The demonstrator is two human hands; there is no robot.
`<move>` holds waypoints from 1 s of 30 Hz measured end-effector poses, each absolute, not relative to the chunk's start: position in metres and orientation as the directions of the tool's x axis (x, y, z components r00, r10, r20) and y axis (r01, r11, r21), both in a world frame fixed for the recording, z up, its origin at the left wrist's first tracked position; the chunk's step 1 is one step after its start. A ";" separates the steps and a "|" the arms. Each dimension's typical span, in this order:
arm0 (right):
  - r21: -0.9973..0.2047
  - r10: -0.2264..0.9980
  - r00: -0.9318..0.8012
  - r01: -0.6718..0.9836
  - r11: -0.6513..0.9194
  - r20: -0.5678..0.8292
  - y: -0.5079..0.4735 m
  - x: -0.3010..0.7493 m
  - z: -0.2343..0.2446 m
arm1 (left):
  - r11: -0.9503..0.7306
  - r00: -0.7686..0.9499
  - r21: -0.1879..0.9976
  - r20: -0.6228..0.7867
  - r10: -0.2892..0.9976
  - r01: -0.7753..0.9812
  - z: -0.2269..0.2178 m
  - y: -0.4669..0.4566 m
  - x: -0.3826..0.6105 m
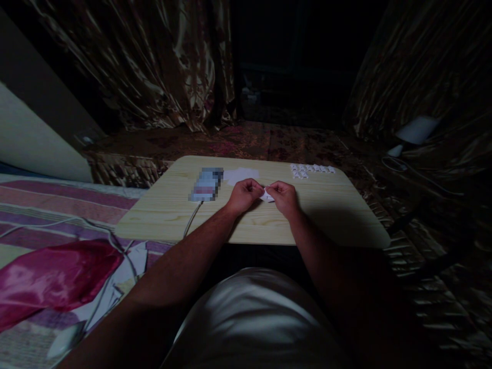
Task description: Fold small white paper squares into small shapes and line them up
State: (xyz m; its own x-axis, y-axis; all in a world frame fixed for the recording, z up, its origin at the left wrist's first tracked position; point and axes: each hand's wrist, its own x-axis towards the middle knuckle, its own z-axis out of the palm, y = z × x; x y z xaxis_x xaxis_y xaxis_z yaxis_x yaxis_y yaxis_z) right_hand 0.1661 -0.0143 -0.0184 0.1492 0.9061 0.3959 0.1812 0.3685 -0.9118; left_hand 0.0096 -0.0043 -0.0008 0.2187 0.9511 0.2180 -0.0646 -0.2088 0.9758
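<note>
A small white paper piece [268, 198] is pinched between the left hand [244, 196] and the right hand [286, 198], fingertips closed on it from both sides, around the middle of the wood-grain table [157, 218]. Pretty dark in here, so whether it's folded can't really be told. White paper [246, 175] is spread just past the left hand, a phone [206, 185] is laid to its left with a cable [190, 219] attached, and little white pieces [316, 168] are lined up in two rows, far right.
</note>
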 end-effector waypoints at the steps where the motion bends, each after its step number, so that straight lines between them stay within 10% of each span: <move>1: -0.911 0.905 0.150 0.182 0.370 0.398 -0.015 0.166 -0.018 | -0.207 0.216 0.976 0.216 0.952 -0.064 -0.001 -0.004 0.010; 30: -0.925 0.914 0.161 0.133 0.355 0.373 -0.020 0.164 -0.012 | -0.188 0.273 0.982 0.180 0.945 0.004 -0.005 0.001 0.009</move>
